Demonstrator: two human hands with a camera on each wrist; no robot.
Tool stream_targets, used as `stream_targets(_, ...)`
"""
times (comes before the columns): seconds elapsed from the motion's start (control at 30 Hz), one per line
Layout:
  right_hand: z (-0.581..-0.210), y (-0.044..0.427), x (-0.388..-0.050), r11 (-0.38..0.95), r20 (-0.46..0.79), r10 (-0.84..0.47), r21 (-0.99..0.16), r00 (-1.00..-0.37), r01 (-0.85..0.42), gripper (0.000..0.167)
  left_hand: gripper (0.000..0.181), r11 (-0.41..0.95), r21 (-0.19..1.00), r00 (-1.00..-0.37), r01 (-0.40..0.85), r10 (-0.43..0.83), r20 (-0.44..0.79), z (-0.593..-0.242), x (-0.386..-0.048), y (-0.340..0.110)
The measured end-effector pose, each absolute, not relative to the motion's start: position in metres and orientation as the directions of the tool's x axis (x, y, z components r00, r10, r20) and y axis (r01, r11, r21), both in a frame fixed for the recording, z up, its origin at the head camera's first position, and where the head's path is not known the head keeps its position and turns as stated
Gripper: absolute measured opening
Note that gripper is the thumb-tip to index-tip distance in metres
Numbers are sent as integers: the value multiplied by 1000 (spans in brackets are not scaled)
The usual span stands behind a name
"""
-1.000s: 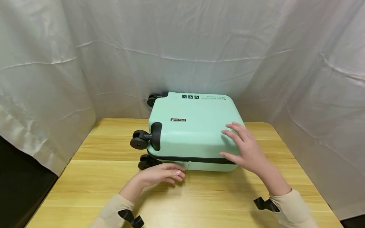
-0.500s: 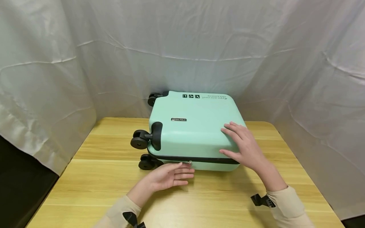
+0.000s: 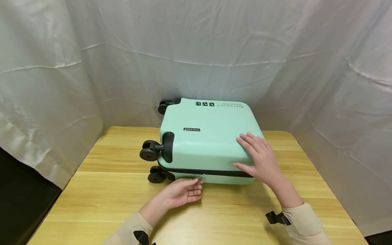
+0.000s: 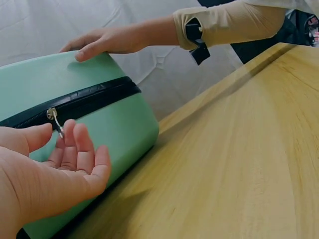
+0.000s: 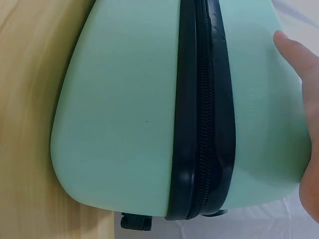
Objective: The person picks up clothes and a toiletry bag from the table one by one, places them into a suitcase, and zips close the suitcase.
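Observation:
A mint-green suitcase (image 3: 211, 136) lies flat with its black zipper band (image 3: 214, 172) facing the front. At that band, my left hand (image 3: 180, 193) has its thumb and curled fingers at the small metal zipper pull (image 4: 58, 126), which slants out from the case between thumb and fingertips. The other fingers are bent, palm turned up. My right hand (image 3: 261, 160) rests on the suitcase's right front corner, fingers spread over the top and thumb on the front side. In the right wrist view, the thumb of the right hand (image 5: 306, 74) touches the green shell (image 5: 119, 109).
Black wheels (image 3: 150, 150) stick out at the suitcase's left side. It lies on a wooden table (image 3: 110, 190), close to a pale curtain (image 3: 196, 47) that hangs behind and at both sides.
My left hand has moved right to the zipper pull, turned palm up, and its thumb and fingers have closed in around it. My right hand has settled slightly left on the corner.

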State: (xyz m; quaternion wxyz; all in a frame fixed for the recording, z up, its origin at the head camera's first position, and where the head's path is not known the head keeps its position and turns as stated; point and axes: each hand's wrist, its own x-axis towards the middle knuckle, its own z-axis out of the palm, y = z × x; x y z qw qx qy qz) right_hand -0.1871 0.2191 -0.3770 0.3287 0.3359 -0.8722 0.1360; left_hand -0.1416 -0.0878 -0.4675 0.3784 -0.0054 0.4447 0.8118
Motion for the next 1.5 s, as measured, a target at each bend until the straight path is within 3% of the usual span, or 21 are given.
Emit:
stream_targets(0.23,-381,216,-189,737,728,-464,1,-505,-675,81,14,-342,718,-742,-607,567,-357,-469,-141,-83)
stream_targets(0.5,-384,215,-193,742,790,-430,34,-437,-670,85,13,-365,706,-733,-607,600,-320,-468,-142,-81)
stream_targets(0.77,-383,216,-193,750,803,-412,30,-431,-661,86,14,-375,744,-751,-553,612,-250,-467,-144,-81)
stream_targets(1.1,-385,217,-195,742,807,-410,24,-425,-670,85,13,-391,752,-788,-531,554,-268,-460,-137,-81)
stream_targets(1.5,-385,217,-194,739,790,-417,7,-449,-674,85,13,-408,707,-765,-578,572,-296,-450,-131,-107)
